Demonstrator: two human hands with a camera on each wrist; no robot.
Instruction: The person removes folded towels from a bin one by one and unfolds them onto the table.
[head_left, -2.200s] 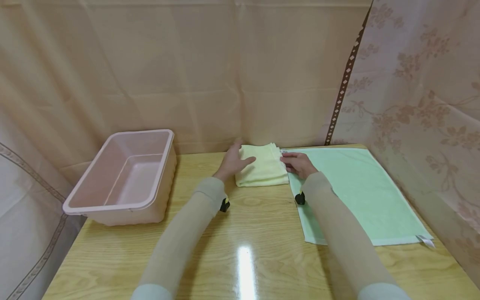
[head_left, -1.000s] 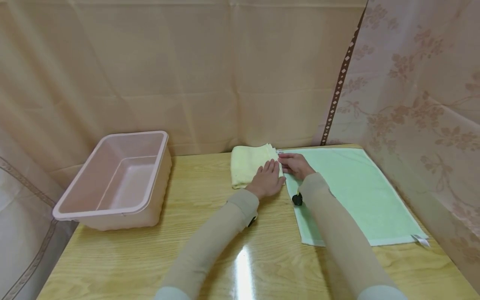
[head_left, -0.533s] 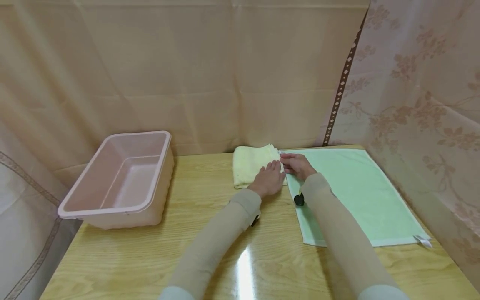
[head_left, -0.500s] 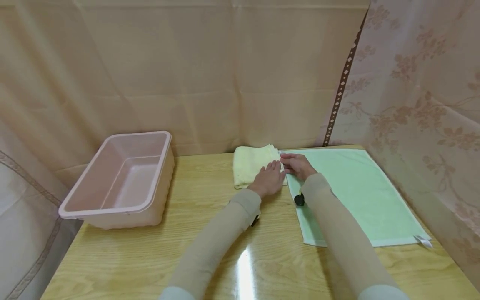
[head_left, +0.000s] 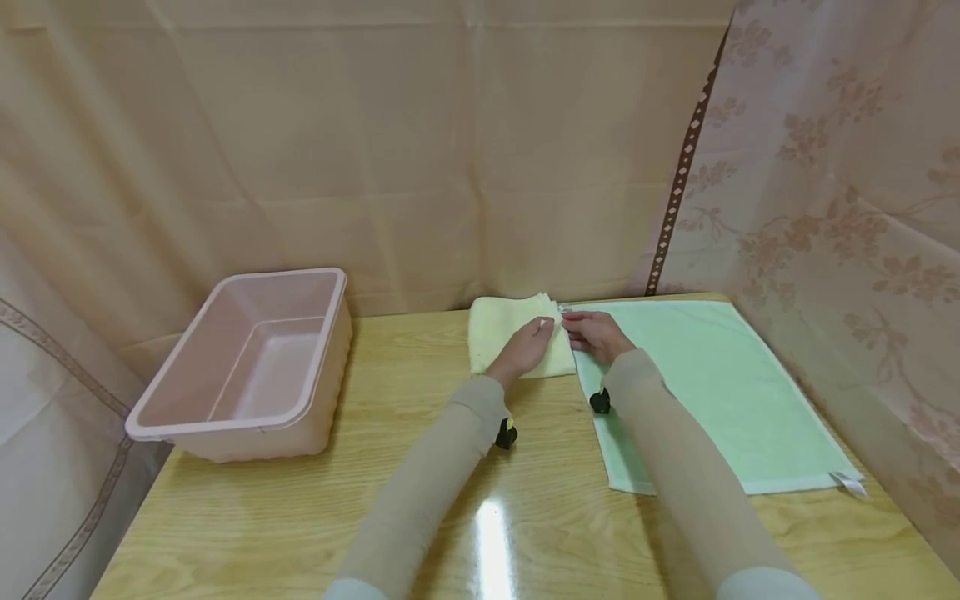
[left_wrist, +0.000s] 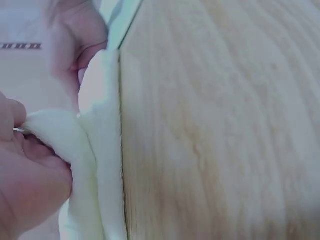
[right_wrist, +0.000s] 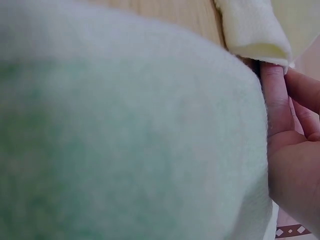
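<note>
A folded pale yellow towel [head_left: 495, 327] lies at the table's back edge, its right side against a flat green towel [head_left: 712, 387]. My left hand [head_left: 527, 346] is over the yellow towel's right part, thumb and fingers pinching a top layer; in the left wrist view, that hand [left_wrist: 31, 177] grips a raised fold of the cloth. At the towel's right edge my right hand [head_left: 598, 335] sits above the green towel's corner. In the right wrist view, the right hand's thumb and fingers [right_wrist: 276, 92] pinch the yellow towel's edge [right_wrist: 255, 32] from both sides.
An empty pink plastic basin [head_left: 313, 407] stands at the left of the wooden table [head_left: 408, 375]. A white tag [head_left: 850, 483] sticks out from the green towel's front right corner. Beige curtain [head_left: 315, 167] borders the back, and a flowered curtain [head_left: 847, 208] the right.
My left hand went from the yellow towel's left side to its right part, lay flat there, then curled its fingers to pinch the cloth. The right hand stayed at the towel's right edge.
</note>
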